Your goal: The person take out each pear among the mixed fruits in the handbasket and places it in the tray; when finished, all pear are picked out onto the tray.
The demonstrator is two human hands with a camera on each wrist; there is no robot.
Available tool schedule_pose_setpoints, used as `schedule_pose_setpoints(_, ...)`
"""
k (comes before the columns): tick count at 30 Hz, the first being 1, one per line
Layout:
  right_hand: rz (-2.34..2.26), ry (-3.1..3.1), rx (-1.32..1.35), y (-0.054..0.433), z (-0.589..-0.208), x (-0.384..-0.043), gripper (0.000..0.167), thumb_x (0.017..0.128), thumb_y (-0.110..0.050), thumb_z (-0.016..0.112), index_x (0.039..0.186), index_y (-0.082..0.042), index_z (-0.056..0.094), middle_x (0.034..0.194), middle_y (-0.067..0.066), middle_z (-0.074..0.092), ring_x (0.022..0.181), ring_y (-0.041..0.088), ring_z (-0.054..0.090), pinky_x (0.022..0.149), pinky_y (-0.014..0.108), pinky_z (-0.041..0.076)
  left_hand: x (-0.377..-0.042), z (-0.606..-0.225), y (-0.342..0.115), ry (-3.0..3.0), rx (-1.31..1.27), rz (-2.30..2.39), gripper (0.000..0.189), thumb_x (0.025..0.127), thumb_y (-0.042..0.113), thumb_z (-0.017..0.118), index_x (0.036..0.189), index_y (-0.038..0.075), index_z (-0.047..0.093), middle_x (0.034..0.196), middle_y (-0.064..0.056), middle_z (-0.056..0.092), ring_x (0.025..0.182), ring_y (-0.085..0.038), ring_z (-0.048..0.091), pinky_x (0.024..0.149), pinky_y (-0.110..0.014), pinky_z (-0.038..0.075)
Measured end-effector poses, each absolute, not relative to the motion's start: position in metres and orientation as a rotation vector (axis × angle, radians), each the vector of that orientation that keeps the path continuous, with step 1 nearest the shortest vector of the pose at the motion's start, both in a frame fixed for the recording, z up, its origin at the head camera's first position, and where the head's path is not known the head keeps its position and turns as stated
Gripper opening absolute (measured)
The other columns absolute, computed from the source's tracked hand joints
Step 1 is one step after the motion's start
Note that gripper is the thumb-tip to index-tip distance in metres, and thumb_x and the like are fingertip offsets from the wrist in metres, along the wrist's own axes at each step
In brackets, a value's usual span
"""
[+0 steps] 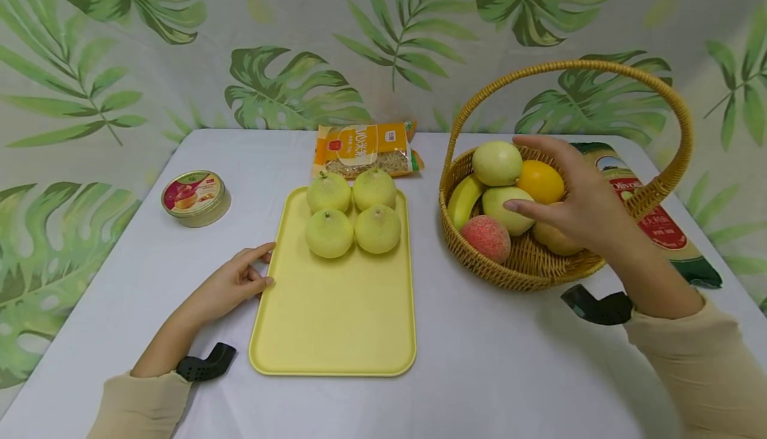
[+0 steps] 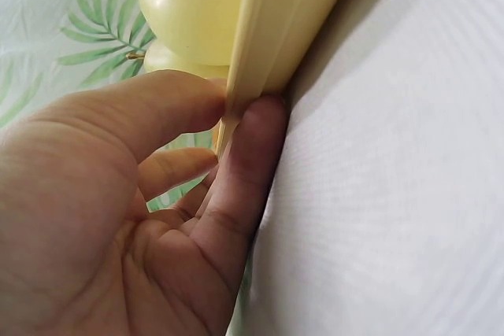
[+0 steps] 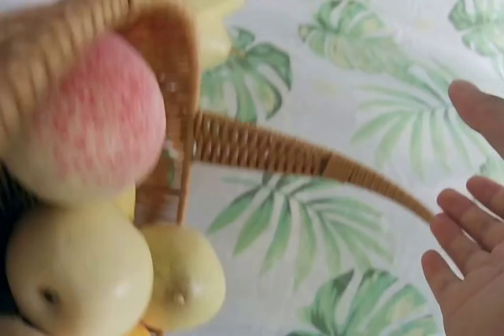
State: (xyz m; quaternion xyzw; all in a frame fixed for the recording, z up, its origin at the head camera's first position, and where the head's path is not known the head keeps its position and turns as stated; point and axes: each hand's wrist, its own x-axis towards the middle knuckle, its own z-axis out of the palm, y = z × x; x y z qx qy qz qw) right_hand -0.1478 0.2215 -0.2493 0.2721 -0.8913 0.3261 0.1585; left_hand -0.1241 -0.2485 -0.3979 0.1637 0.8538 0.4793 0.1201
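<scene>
Right grip, wide and holding nothing, hangs over basket, topmost pale fruit below and leftward inside basket, while left grip, left of basket, pinches tray.

Head cam looks fwd/down at tbl, sharing tray w/ close L wrist cam, basket w/ R.

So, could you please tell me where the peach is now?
On the right of the head view, the peach lies in the near left part of the basket, just in front of the banana.
</scene>
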Motion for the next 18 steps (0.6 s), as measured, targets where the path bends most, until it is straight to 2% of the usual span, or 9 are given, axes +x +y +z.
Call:
schedule_pose_setpoints(2,0.929,-2.588,0.775,0.227,-0.244,-0.156,0.079,0.068,-0.004,0.078,0.135,-0.017,0.039,0.132,0.005,0.042,0.117,0.020,0.039,0.096,0.029,0.031,-0.124,-0.398,-0.248,2.498,0.480,1.397,0.059,0.086,0.007,0.059,0.137,-0.003,0.030,0.116,-0.016,0.038,0.072,-0.011,0.053,0.061,-0.021,0.043)
schedule_pose_setpoints(5,0.935,-2.626,0.773,0.234,-0.241,-0.171,0.077,0.070,-0.008,0.077,0.136,-0.018,0.038,0.134,0.006,0.040,0.125,0.023,0.031,0.100,0.046,0.022,-0.124,-0.399,-0.249,2.501,0.483,1.398,0.059,0.086,0.006,0.059,0.137,-0.003,0.030,0.115,-0.016,0.038,0.071,-0.010,0.053,0.061,-0.021,0.043)
schedule_pose_setpoints(15,1.060,-2.802,0.666,0.247,-0.257,-0.216,0.076,0.076,-0.026,0.073,0.140,-0.022,0.032,0.142,0.004,0.029,0.132,0.023,0.016,0.100,0.056,0.012,-0.125,-0.400,-0.250,2.491,0.500,1.422,0.058,0.086,0.003,0.058,0.136,-0.005,0.030,0.115,-0.017,0.038,0.070,-0.010,0.053,0.060,-0.021,0.044)
schedule_pose_setpoints(18,1.095,-2.822,0.672,0.251,-0.265,-0.225,0.077,0.076,-0.026,0.073,0.140,-0.020,0.031,0.141,0.005,0.029,0.131,0.027,0.016,0.099,0.057,0.013,-0.125,-0.400,-0.249,2.487,0.498,1.421,0.058,0.086,0.004,0.058,0.136,-0.005,0.030,0.115,-0.017,0.037,0.071,-0.010,0.053,0.060,-0.021,0.044)
